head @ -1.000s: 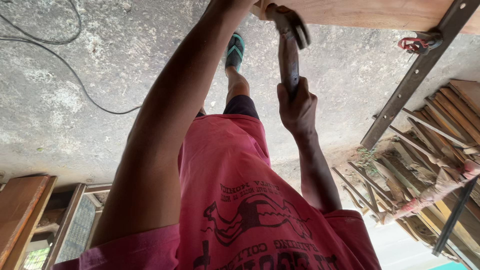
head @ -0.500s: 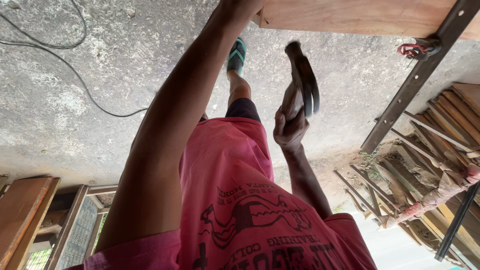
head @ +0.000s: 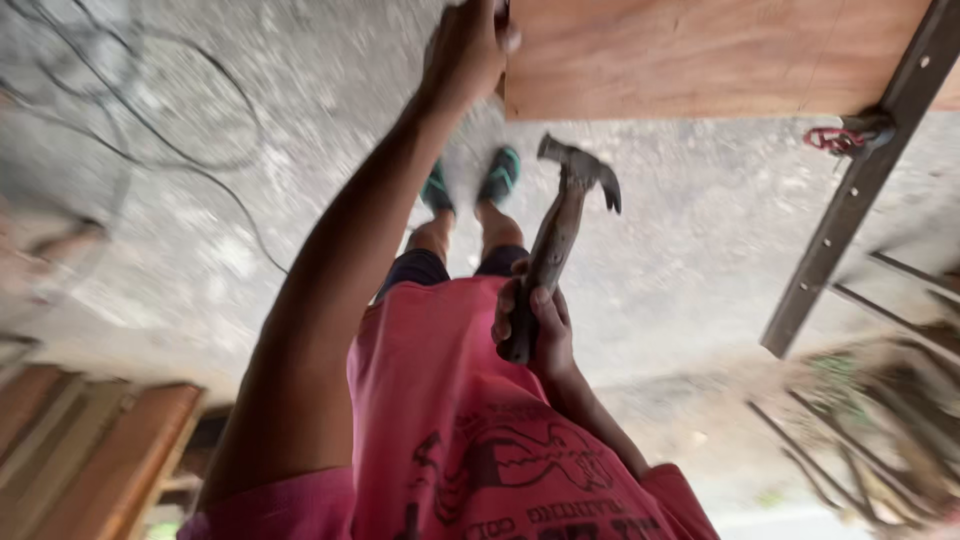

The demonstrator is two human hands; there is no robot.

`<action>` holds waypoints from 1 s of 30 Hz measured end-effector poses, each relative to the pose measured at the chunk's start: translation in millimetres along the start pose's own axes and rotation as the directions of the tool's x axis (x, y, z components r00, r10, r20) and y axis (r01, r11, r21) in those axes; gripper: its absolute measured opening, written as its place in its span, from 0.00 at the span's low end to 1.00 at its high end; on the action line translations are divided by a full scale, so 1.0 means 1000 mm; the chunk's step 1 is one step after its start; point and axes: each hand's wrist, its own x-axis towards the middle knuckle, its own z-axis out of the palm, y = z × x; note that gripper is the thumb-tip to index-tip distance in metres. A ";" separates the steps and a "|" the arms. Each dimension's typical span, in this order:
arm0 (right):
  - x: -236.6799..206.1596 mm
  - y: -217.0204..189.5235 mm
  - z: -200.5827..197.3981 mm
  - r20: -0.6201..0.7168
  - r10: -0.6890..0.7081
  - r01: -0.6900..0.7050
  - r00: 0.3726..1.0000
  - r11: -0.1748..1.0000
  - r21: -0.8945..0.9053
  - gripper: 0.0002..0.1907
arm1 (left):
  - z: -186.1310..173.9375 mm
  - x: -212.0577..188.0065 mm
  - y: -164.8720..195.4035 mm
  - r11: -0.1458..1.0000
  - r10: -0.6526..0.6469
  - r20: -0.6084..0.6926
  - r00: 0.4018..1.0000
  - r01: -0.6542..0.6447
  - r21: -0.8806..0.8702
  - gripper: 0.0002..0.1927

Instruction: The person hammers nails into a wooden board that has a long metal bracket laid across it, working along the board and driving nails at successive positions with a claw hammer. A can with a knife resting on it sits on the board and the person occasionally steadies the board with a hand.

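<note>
The concrete floor (head: 700, 240) fills most of the view, grey and rough, with thin black cables (head: 190, 170) looping across it on one side. A wooden board (head: 700, 55) runs along the upper edge of the view, its pale brown face turned toward the camera. Beside it a dark metal bar (head: 850, 210) with small holes slants down across the floor, and a bit of red wire (head: 828, 140) hangs at its upper part. Stacked wooden planks (head: 110, 470) lie in one lower corner, blurred; a pile of thin metal rods (head: 880, 440) lies in the other, also blurred.

The person wears a pink shirt (head: 470, 430) with dark print, dark shorts (head: 440, 265) and green sandals (head: 500, 175), both feet standing on the floor.

The left hand (head: 468, 45) reaches up on a long outstretched arm and grips the end of the board, fingers curled over its edge. The right hand (head: 530, 320) is closed tight around the lower end of a hammer (head: 560, 230). The hammer stands nearly upright, tilted a little, its worn wooden handle rising from the fist and its dark metal claw head just below the board's edge, apart from it.
</note>
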 end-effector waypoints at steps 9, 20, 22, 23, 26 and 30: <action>-0.012 0.006 0.016 -0.101 -0.035 0.075 0.994 0.904 0.422 0.25 | -0.024 0.004 0.016 0.988 -0.125 0.254 0.959 0.143 -0.055 0.13; 0.086 0.099 0.161 -0.621 -0.219 0.531 0.753 0.759 0.377 0.21 | -0.047 0.034 -0.005 0.981 -0.009 0.649 0.760 0.131 -0.140 0.14; 0.107 0.105 0.178 -0.697 -0.261 0.613 0.668 0.725 0.316 0.20 | -0.048 0.039 -0.003 0.994 0.013 0.649 0.760 0.058 -0.087 0.14; 0.114 0.109 0.188 -0.736 -0.265 0.641 0.623 0.711 0.287 0.20 | -0.048 0.039 -0.003 0.996 0.017 0.655 0.756 0.046 -0.079 0.15; 0.138 0.119 0.211 -0.814 -0.264 0.710 0.517 0.664 0.235 0.20 | -0.045 0.039 -0.005 0.997 0.049 0.657 0.752 0.008 -0.083 0.15; 0.166 0.128 0.228 -0.841 -0.248 0.725 0.480 0.652 0.222 0.20 | -0.042 0.035 -0.014 0.993 0.053 0.705 0.707 0.038 -0.113 0.15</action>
